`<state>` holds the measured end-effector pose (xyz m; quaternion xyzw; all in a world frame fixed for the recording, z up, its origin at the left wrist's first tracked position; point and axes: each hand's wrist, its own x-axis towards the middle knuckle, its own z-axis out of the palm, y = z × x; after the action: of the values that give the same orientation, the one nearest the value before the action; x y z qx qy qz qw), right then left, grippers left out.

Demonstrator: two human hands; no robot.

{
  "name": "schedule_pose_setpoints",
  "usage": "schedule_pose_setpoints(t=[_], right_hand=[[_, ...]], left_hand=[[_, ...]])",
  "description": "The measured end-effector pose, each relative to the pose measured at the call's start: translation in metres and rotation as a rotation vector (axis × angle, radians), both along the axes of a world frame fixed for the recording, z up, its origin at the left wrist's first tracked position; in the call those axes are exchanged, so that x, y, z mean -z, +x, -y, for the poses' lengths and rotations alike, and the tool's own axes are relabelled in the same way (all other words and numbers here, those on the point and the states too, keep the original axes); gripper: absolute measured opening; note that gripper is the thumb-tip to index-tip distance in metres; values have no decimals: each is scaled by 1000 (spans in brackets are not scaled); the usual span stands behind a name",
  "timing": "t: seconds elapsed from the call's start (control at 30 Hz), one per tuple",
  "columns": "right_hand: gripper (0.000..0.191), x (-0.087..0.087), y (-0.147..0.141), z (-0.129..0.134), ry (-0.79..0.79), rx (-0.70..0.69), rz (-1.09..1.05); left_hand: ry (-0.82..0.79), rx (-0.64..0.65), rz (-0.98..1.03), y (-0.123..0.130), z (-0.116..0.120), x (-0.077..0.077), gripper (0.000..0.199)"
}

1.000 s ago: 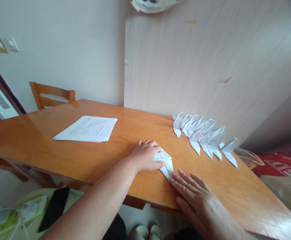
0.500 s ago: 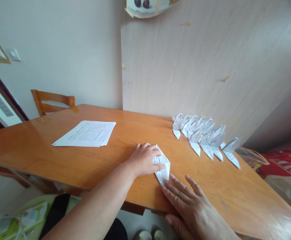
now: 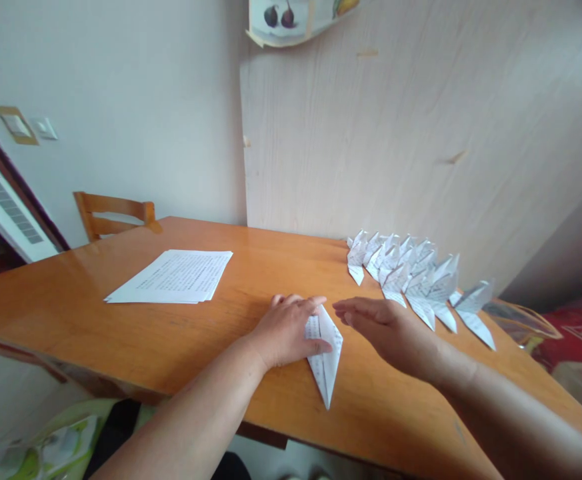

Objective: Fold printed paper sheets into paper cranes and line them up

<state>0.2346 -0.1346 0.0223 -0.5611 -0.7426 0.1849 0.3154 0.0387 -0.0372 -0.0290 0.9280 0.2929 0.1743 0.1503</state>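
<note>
A sheet of printed paper folded into a narrow kite shape [image 3: 331, 357] lies on the table, its long point towards me. My left hand [image 3: 288, 331] holds it from the left, with the thumb across its middle and the fingertips at its upper end. Just right of the paper's top, my right hand [image 3: 375, 323] hovers with fingers stretched out and close together, holding nothing. Farther right stand several folded paper figures [image 3: 421, 293] with upright, pointed parts, grouped in rows; one stands slightly apart at the right end.
A stack of printed sheets [image 3: 175, 277] lies on the left of the wooden table [image 3: 181, 347]. Behind the table are a wooden chair [image 3: 115, 207] and a pale board [image 3: 321, 147]. Red bags [image 3: 575, 340] are beyond the right edge.
My right hand has lifted off the paper's near point and moved up and away to beside its top. My left hand still holds the paper. The view has shifted slightly.
</note>
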Motion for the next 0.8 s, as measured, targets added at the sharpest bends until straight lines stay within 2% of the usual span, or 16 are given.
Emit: schedule_pose_setpoints(t=[0.17,0.33,0.53,0.67,0.8], right_hand=[[24,25,0,-22,-60,87,-44],[19,46,-5,-25,-54,37,-27],[16,46,-4,-21,-2,-60,64],[12,45,0,-17,-55,-12,129],[25,44,6,-12,-129,37,191]], left_hand=[[-36,-7,29,0,0,0,100],[-28,-5,21,0,-1,2,105],[-28,-19,-3,0,0,1,101],[-29,-19,-26,1,1,-3,94],[-41,-12,-14,1,1,-3,94]])
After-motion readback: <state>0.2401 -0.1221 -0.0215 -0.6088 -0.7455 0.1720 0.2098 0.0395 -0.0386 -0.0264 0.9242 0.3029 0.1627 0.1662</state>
